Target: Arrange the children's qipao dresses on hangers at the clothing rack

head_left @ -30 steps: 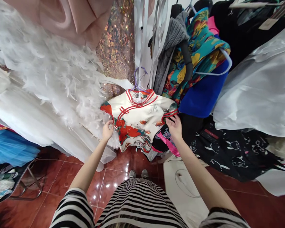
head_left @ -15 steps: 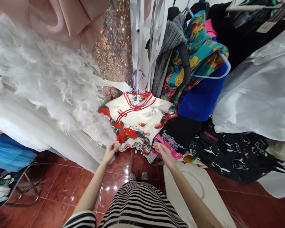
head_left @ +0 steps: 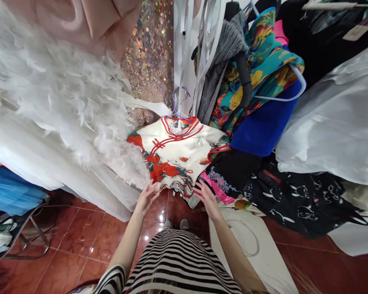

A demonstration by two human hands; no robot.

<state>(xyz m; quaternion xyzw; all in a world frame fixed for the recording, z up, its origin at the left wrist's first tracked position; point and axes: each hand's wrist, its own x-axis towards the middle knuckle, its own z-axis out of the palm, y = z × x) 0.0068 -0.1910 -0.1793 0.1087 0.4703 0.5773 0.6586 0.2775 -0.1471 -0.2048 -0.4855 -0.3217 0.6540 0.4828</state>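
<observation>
In front of me hangs a cream qipao dress (head_left: 187, 147) with red piping, red knot fastenings and large red flower prints. A purple hanger (head_left: 180, 102) carries it by the neck. My left hand (head_left: 147, 198) is beside the lower left of the dress, fingers apart and slightly curled. On the other side, my right hand (head_left: 207, 198) is near the lower right edge, its fingers spread. Neither hand grips the cloth; whether the fingertips touch it I cannot tell. The lower part of the dress drops away out of sight.
White feathered gowns (head_left: 64, 94) hang on the left, near a sequined cloth (head_left: 147, 53). To the right are a teal floral garment (head_left: 260, 45), a blue cloth (head_left: 260, 126) and a black printed bag (head_left: 294, 204). A white board (head_left: 248, 245) lies on the red tiled floor (head_left: 79, 232).
Both hands have opened, their fingers spreading from a closer, more pinched pose at the dress's lower edges. The dress hangs in nearly the same place, and the view has shifted slightly.
</observation>
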